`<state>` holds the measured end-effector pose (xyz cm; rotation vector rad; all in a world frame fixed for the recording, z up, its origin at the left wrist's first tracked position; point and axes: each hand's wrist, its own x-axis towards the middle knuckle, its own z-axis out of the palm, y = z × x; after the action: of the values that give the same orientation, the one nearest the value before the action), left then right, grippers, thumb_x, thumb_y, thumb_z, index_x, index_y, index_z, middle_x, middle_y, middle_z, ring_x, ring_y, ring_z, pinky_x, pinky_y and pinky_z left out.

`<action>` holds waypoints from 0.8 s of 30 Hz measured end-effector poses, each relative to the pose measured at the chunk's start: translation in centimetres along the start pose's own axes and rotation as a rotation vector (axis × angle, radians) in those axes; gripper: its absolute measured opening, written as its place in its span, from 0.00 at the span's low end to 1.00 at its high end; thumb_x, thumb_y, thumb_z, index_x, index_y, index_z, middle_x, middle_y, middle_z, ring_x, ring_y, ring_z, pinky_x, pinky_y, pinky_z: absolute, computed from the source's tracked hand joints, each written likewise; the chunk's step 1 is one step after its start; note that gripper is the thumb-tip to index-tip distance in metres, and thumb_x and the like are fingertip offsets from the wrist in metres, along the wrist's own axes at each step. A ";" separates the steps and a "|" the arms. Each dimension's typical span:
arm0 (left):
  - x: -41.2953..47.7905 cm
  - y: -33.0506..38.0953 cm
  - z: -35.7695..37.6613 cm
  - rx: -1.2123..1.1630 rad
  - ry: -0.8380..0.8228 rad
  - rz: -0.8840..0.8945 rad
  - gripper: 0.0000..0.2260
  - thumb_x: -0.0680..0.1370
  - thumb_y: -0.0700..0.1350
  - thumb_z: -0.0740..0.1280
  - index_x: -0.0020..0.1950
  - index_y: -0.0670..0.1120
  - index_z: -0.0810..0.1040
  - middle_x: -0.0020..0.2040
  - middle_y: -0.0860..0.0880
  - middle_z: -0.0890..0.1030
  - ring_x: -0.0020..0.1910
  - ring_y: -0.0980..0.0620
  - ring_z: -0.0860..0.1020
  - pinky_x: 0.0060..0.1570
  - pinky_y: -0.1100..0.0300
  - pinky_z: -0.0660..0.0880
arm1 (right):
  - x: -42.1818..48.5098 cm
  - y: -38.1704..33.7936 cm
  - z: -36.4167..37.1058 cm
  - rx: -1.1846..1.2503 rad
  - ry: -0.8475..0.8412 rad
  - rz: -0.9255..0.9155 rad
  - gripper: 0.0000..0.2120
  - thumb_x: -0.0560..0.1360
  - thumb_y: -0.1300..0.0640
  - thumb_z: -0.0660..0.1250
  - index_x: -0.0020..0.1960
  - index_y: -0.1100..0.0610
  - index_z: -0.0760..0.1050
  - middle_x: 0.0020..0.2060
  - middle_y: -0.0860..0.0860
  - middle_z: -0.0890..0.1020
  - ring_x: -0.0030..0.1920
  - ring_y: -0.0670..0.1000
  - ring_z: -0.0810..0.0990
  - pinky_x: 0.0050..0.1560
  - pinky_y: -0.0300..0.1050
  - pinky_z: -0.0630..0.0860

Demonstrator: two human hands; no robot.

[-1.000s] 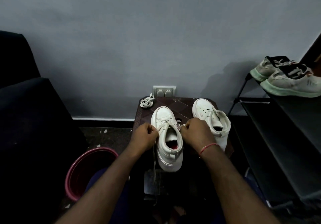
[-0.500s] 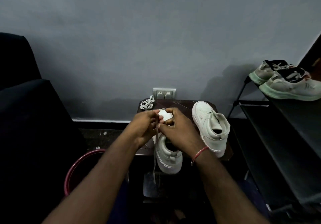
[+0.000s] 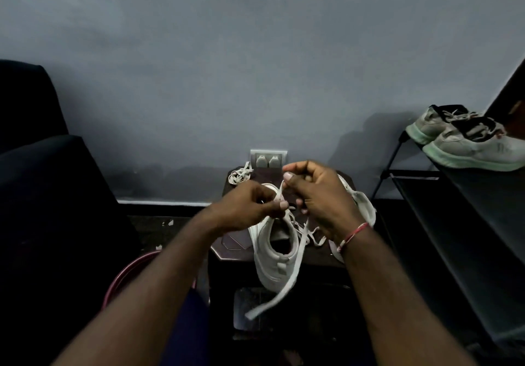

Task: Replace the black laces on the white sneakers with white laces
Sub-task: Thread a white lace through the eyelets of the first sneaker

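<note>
Left hand [image 3: 250,206] and right hand [image 3: 321,195], close together, both pinch white lace [image 3: 295,269] over near sneaker [image 3: 274,263] on dark table [image 3: 235,243], eyelets hidden; second sneaker [image 3: 363,206] mostly covered.

Head view, single worn camera. It sits above and behind the hands and faces forward and down. Wide angle.

Both forearms enter from the bottom of the frame and meet at centre: left hand [image 3: 250,206], right hand [image 3: 321,195]. It is near enough to make out the white lace [image 3: 287,286] pinched in the fingers [image 3: 288,176] of each.

The worktop [image 3: 235,243] lies just below centre, viewed from its near edge toward its far edge. The sneaker [image 3: 277,263] has its heel toward the lens at the near edge.

The wall [image 3: 255,67] is faced about square-on and fills the upper half. The socket plate [image 3: 268,159] sits above the far edge. The shoe rack [image 3: 468,223] lies beyond the right edge, a dark seat [image 3: 42,195] beyond the left.
</note>
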<state>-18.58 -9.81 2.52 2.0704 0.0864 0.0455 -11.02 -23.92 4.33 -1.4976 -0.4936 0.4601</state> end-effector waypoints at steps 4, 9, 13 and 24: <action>1.4 -1.6 -0.1 -0.531 0.458 -0.088 0.14 0.82 0.44 0.61 0.38 0.42 0.76 0.23 0.53 0.72 0.18 0.61 0.64 0.19 0.70 0.60 | 0.0 -0.4 -0.6 -0.009 0.033 -0.005 0.05 0.78 0.66 0.65 0.53 0.64 0.77 0.37 0.55 0.79 0.20 0.38 0.69 0.21 0.28 0.63; 2.4 -6.0 -1.8 -0.171 0.598 -0.336 0.10 0.80 0.47 0.66 0.43 0.43 0.80 0.29 0.50 0.77 0.31 0.52 0.74 0.30 0.64 0.69 | 0.4 1.2 -1.4 -0.138 -0.012 0.036 0.08 0.78 0.67 0.64 0.47 0.56 0.78 0.41 0.55 0.82 0.22 0.38 0.68 0.22 0.30 0.64; 2.1 -5.0 -0.5 0.408 0.420 -0.125 0.27 0.72 0.50 0.75 0.69 0.48 0.73 0.64 0.44 0.73 0.63 0.46 0.72 0.64 0.52 0.70 | 1.2 2.1 -0.8 -0.203 -0.022 0.021 0.06 0.75 0.66 0.68 0.48 0.56 0.78 0.41 0.59 0.84 0.30 0.45 0.74 0.28 0.35 0.69; 3.2 -5.5 -0.9 -0.094 0.745 -0.078 0.06 0.74 0.43 0.72 0.37 0.50 0.82 0.33 0.50 0.83 0.32 0.55 0.79 0.40 0.54 0.80 | 1.5 2.8 -1.8 -0.344 -0.111 0.093 0.06 0.80 0.64 0.62 0.51 0.59 0.77 0.34 0.50 0.81 0.25 0.43 0.70 0.23 0.33 0.66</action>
<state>-15.72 -6.09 -1.89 1.8559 0.6061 0.7556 -8.76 -24.49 1.51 -1.8380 -0.6150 0.5533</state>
